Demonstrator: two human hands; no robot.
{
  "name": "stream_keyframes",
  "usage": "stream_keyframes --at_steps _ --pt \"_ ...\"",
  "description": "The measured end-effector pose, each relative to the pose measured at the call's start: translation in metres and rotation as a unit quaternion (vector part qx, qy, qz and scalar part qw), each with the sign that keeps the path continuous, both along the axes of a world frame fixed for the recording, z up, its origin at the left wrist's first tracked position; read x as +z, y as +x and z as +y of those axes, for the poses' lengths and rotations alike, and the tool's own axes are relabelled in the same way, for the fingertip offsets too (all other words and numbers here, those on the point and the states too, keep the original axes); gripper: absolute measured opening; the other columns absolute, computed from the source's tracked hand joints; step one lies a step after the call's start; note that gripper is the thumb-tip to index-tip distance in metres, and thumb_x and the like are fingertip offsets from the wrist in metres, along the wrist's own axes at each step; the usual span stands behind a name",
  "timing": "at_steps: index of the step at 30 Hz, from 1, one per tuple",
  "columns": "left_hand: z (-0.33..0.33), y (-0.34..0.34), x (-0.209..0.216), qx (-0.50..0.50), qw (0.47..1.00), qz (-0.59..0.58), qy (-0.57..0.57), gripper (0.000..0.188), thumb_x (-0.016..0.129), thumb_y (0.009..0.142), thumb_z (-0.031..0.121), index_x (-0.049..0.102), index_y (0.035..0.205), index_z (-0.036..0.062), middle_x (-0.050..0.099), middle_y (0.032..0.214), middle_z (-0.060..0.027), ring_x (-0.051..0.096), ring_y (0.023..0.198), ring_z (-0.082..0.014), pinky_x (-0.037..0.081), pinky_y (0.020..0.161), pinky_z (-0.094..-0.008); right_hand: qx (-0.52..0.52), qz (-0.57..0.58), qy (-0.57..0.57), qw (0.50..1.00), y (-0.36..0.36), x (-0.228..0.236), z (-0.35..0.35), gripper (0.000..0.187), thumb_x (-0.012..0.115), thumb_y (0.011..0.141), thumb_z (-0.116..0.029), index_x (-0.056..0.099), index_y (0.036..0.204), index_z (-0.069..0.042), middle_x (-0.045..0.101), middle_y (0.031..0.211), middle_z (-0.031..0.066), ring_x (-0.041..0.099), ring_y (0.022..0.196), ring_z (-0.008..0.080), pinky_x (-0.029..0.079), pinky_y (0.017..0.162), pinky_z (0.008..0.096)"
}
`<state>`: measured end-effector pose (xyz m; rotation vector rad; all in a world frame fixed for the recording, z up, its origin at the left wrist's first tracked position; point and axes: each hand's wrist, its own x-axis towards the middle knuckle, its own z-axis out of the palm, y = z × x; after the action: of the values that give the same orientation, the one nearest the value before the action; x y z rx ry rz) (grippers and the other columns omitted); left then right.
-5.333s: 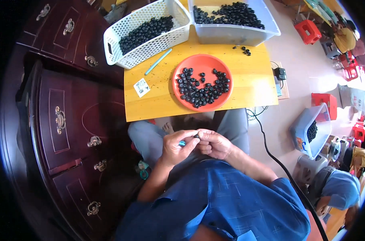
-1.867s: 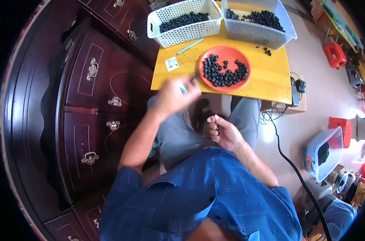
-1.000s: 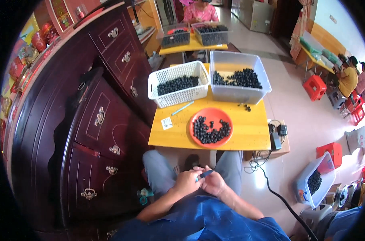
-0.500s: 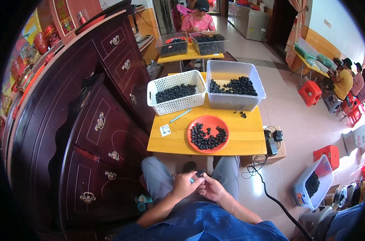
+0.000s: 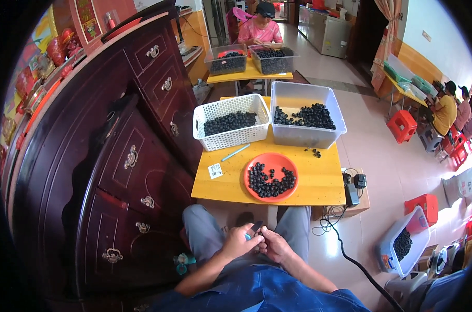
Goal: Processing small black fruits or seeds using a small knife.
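Note:
Above my lap, my left hand (image 5: 238, 242) is closed around a small knife (image 5: 256, 225) with a dark blade and a bit of teal handle showing. My right hand (image 5: 277, 246) is closed too, thumb and fingertips pinched beside the blade. What it pinches is mostly covered by the fingers and too small to name. Just ahead, by the near edge of the yellow table (image 5: 215, 188), a red-orange plate (image 5: 271, 159) bears many small, round, shiny black pieces (image 5: 269, 188), with a bare patch in its middle.
Behind the plate, a white perforated basket (image 5: 233, 140) and a clear plastic bin (image 5: 308, 136) hold more black pieces. A teal stick (image 5: 235, 152) and white card (image 5: 215, 170) lie left. The dark cabinet (image 5: 116, 182) stands close left; a black cable (image 5: 358, 265) runs right. A person (image 5: 261, 34) sits opposite.
The knife blade shows more above my fingers now. My hands stay close together over my lap. The whole view has shifted slightly.

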<state>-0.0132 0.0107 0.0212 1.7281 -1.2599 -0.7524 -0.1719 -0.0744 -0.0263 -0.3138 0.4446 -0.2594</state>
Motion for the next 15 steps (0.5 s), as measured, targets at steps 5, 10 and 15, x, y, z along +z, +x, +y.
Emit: stream_keyframes --at_steps 5,10,15 --pt "0.005 0.0 -0.02 -0.008 1.0 -0.021 0.006 0.048 0.081 0.082 0.03 0.069 0.11 -0.0063 0.074 0.081 -0.0177 0.074 0.075 -0.0303 0.057 0.068 -0.0406 -0.003 0.095 -0.062 0.994 0.001 0.004 0.004 0.035 0.06 0.102 -0.044 0.068 0.102 -0.009 0.056 0.071 -0.0043 0.047 0.059 0.0091 0.037 0.053 0.0244" --pt "-0.006 0.003 -0.007 0.024 0.998 -0.013 -0.064 0.033 0.084 0.08 0.028 0.06 0.082 0.0049 0.059 0.066 -0.0098 0.053 0.06 -0.0178 0.046 0.057 -0.0389 -0.024 0.057 -0.135 0.989 0.01 0.01 -0.005 0.039 0.06 0.102 -0.047 0.068 0.101 -0.009 0.06 0.071 -0.0018 0.05 0.056 0.0095 0.038 0.051 0.026" --pt "-0.012 0.006 -0.009 0.027 0.995 0.034 -0.094 0.016 0.081 0.085 0.008 0.067 0.086 0.0018 0.073 0.083 -0.0039 0.057 0.068 -0.0077 0.05 0.063 -0.0291 0.002 -0.015 -0.017 1.0 0.009 0.015 -0.019 0.027 0.062 0.103 -0.033 0.064 0.112 -0.008 0.05 0.078 -0.0052 0.044 0.065 0.0066 0.037 0.057 0.0218"
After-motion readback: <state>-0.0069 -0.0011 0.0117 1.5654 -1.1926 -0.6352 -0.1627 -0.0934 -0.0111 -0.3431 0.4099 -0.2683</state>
